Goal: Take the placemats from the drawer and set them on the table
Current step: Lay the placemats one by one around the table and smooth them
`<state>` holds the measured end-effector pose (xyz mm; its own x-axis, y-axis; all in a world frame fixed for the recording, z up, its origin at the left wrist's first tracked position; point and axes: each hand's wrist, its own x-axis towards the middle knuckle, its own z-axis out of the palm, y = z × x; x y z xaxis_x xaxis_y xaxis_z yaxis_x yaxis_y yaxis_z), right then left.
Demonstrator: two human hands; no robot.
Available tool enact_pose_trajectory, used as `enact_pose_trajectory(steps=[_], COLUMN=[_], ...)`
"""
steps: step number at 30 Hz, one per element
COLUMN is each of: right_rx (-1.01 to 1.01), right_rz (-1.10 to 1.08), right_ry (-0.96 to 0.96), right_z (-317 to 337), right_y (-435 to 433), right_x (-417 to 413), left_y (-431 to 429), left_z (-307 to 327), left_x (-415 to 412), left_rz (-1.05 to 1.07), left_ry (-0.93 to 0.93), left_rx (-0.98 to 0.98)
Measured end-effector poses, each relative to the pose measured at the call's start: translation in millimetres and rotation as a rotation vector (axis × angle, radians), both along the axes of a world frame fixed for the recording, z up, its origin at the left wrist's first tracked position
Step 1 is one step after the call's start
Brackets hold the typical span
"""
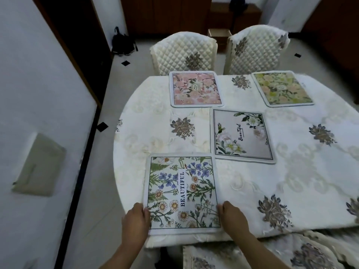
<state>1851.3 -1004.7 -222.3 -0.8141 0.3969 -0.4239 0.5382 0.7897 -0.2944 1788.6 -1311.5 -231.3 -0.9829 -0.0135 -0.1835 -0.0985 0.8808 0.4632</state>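
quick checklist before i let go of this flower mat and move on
1. Wildflower placemat flat on the table: ok.
2. Its near edge inside the table edge: ok, though close.
3. Left hand and right hand each hold a near corner: ok.
4. Gap to the white placemat: cannot tell, corners nearly meet.
5. Pink placemat and green placemat lie flat by the chairs: ok.
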Motion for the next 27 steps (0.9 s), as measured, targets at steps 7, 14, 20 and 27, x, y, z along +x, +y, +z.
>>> enact_pose_trajectory(steps=[7,14,20,27], right_rx=[0.052,0.077,0.225,0.065], right_rz=[0.068,0.162,0.272,0.528], right_ry=[-0.025,-0.050,0.180,0.217], right_z=[3,-2,-7,-30], right_y=[-5,4,7,-22], right_x=[-1,-1,-10,-81], left_y=[-14,-9,0,50], left_z=[-5,-14,-9,-16], left_x=[9,11,1,-72], left_rz=[-0.059,-0.017,-0.057,-0.246], left_ry=[-0.019,-0.061,-0.009,0.002], left_rx=[-0.046,-0.063,-0.112,-0.039])
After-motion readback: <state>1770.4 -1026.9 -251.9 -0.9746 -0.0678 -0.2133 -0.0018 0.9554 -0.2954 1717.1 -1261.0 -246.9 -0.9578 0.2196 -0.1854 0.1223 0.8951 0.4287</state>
